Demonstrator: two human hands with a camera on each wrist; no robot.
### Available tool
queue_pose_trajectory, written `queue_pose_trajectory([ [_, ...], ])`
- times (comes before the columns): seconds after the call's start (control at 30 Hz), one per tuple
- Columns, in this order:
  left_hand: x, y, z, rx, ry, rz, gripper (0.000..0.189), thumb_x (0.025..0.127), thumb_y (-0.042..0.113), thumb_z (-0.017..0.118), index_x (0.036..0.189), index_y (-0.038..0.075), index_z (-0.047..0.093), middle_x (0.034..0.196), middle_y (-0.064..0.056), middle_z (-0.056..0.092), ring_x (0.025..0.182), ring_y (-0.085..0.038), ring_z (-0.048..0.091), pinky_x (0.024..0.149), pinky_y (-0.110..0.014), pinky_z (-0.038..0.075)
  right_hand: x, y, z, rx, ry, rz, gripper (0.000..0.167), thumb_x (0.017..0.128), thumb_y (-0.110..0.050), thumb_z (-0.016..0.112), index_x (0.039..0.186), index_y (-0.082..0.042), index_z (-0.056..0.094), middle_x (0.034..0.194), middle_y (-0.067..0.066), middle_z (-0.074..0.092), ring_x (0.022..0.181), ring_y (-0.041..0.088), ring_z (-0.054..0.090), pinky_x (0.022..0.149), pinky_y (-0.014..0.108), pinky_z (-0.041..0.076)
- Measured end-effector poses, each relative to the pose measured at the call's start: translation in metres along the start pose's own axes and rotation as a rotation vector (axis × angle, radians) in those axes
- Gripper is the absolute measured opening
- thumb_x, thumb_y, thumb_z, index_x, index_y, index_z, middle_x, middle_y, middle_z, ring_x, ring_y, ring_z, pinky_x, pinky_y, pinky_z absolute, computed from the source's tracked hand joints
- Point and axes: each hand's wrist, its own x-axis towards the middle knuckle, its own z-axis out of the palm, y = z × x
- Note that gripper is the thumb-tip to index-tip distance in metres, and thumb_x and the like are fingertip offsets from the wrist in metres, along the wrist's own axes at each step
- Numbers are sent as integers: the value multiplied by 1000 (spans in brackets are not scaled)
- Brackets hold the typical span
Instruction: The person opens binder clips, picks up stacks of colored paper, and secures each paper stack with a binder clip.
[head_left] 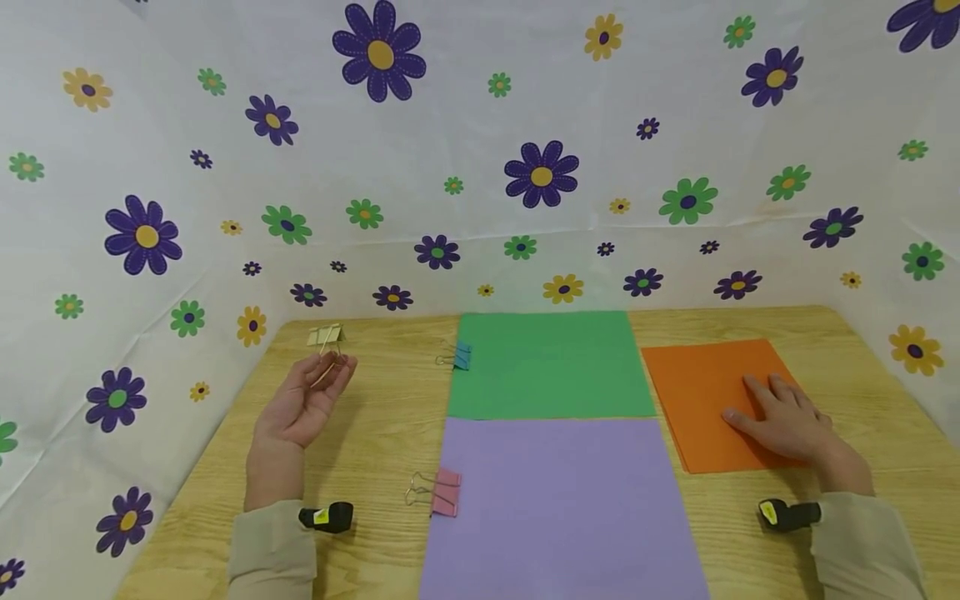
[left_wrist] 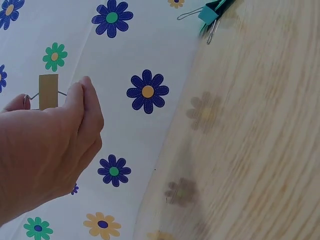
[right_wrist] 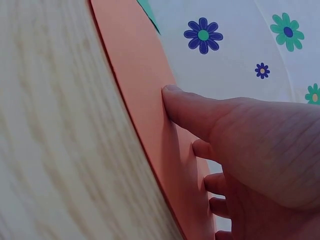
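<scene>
Above the left part of the table, my left hand (head_left: 303, 400) pinches a gold binder clip (head_left: 326, 336) by its wire handles, with the clip's body pointing away from me. The left wrist view shows the same binder clip (left_wrist: 48, 91) between thumb and fingers. My right hand (head_left: 787, 421) rests spread on a stack of orange paper (head_left: 705, 400) at the right. In the right wrist view, the thumb and fingertips touch the orange sheets (right_wrist: 145, 115).
Green paper (head_left: 551, 367) lies at the middle back, with a blue binder clip (head_left: 462, 357) on its left edge. Nearer me is purple paper (head_left: 558, 500) bearing a pink binder clip (head_left: 447, 492). Flowered white cloth (head_left: 450, 133) surrounds the wooden table (head_left: 375, 450).
</scene>
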Motion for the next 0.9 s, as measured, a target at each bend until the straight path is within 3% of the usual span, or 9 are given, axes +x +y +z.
queue_pose_trajectory([
  [0.2,1,-2,1,58,32,-26,19,104,16,51,114,2,59,115,-10,56,111,-23,59,108,-33,43,-2,-1,1,-4,-4,0,88,99,-57,46,148,13,23,148,47,10,133,68,7,96,82,15],
  [0.4,1,-3,4,56,37,-27,21,104,17,50,117,1,57,119,-11,52,111,-23,59,111,-30,39,-1,-2,-1,-1,9,-3,88,99,-57,47,148,12,24,148,46,11,132,67,8,95,83,16],
  [0.67,-1,-4,9,135,2,-11,17,104,18,50,113,6,56,120,-13,57,108,-21,63,103,-30,47,1,0,-1,-4,6,-3,88,99,-57,48,147,12,25,147,47,11,132,68,9,95,82,16],
  [0.9,-5,-6,20,205,-29,43,19,105,23,51,114,8,57,115,-16,63,103,-21,65,99,-31,50,2,1,-1,-9,6,3,88,99,-57,47,147,12,24,147,46,11,132,68,8,94,83,17],
])
